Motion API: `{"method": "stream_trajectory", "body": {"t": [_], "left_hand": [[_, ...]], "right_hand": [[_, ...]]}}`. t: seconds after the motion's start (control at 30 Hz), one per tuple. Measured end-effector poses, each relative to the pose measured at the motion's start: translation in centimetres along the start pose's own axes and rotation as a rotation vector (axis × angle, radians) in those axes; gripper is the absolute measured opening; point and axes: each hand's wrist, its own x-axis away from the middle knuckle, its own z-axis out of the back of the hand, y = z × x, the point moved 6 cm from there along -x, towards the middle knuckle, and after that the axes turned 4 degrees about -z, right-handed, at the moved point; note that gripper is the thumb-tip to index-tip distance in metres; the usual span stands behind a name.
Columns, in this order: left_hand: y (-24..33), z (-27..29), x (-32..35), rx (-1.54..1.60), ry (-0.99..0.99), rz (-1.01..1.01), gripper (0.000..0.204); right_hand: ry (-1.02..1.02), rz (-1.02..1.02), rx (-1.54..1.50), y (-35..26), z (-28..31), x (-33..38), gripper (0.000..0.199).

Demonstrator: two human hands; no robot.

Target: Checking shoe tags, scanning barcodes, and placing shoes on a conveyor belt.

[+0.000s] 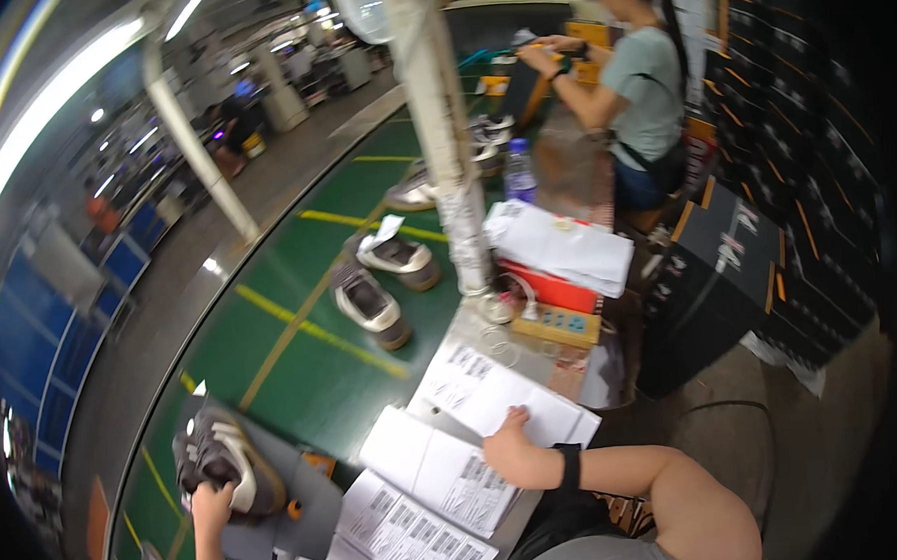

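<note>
"Left grip (212, 506) first: what does it have?"

"It's clamped on the collar of a gray shoe (244, 451), with the fingertips partly hidden in the opening."

"And where is that shoe?"

"Lower left, over a dark gray box (318, 506) on the green surface (302, 366). Whether it touches the box, I can't tell."

"What about the right grip (513, 457)?"

"It lies on white sheets (474, 394), one finger stretched forward. I can't tell whether it pinches any paper."

"More paper nearby?"

"Yes, printed label sheets (414, 527), spread between the two hands."

"Farther up the surface?"

"Two gray-and-white shoes (367, 302) stand side by side, a white slip of paper (381, 231) on one of them. Just right of them rises a pale post (440, 130), and beyond it stands a clear bottle (520, 175) with a purple label."

"Anyone else around?"

"A co-worker (644, 96) in a pale green top, at the far end, hands at a dark box with orange parts (521, 99). Dark boxes (800, 185) are stacked along the right."
</note>
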Motion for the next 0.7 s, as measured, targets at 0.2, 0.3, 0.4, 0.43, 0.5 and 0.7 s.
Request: {"method": "stream_trajectory", "body": {"t": [0.2, 0.3, 0.4, 0.43, 0.5, 0.7], "left_hand": [[9.6, 5.6, 4.8, -0.103, 0.355, -0.338, 0.016], [10.8, 4.8, 5.5, 0.299, 0.154, -0.385, 0.024], [11.9, 3.4, 5.8, 0.021, 0.239, -0.458, 0.041], [11.8, 3.1, 5.7, 0.016, 0.241, -0.439, 0.041], [11.5, 2.7, 5.1, 0.005, 0.199, -0.395, 0.045], [12.0, 2.4, 3.4, 0.219, 0.059, -0.359, 0.036]], "right_hand": [[-0.098, 0.401, -0.402, 3.7, -0.4, 0.2, 0.041], [-0.162, 0.491, -0.434, 7.3, 6.5, 0.7, 0.046], [-0.131, 0.584, -0.426, 7.9, 13.2, -0.4, 0.047], [-0.044, 0.639, -0.464, 7.4, 15.5, -1.0, 0.045], [-0.008, 0.771, -0.647, 5.4, 18.1, -3.5, 0.043], [0.333, 0.997, -1.11, -2.0, 25.6, -10.4, 0.028]]}}
